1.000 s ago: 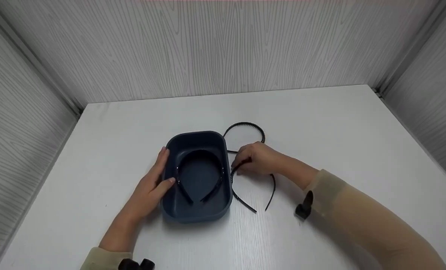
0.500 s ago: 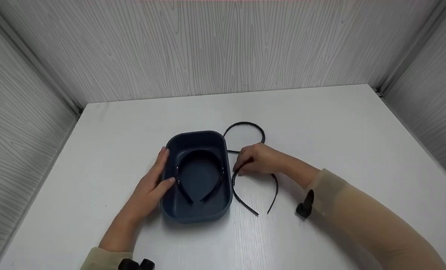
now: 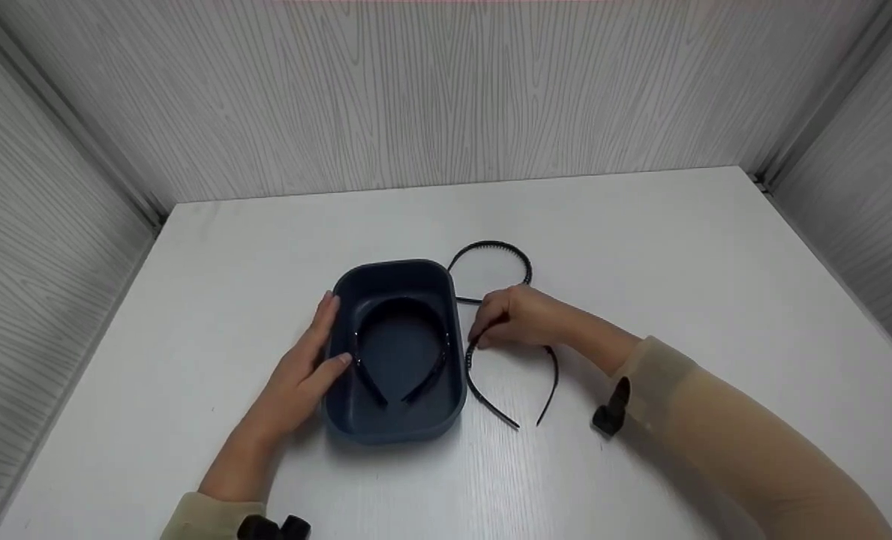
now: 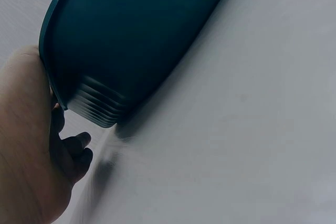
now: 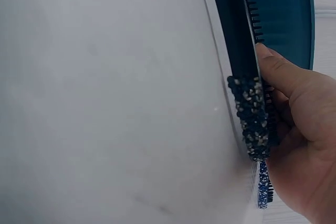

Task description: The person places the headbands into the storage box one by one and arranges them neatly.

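Note:
A dark blue plastic basket [image 3: 393,433] stands on the white table with a black headband [image 3: 371,387] lying inside it. My left hand [image 3: 299,379] holds the basket's left side, thumb over the rim and fingers along the outer wall. Just right of the basket, my right hand [image 3: 522,318] pinches the upper curve of a toothed headband [image 3: 495,412], whose two tips point toward me. In the right wrist view this headband [image 5: 251,114] shows sparkling stones on its band, beside the basket's wall. Behind the right hand lies a thin toothed headband [image 3: 527,264], partly covered by that hand.
The white tabletop [image 3: 641,255] reaches back to a pale wood-grain panel [image 3: 446,97]. Similar side panels stand at left and right. Each sleeve has a black wrist device [image 3: 608,420] near its cuff.
My right hand has shifted slightly to the right with the headband, drawing it a little away from the basket. The left hand and basket keep their place.

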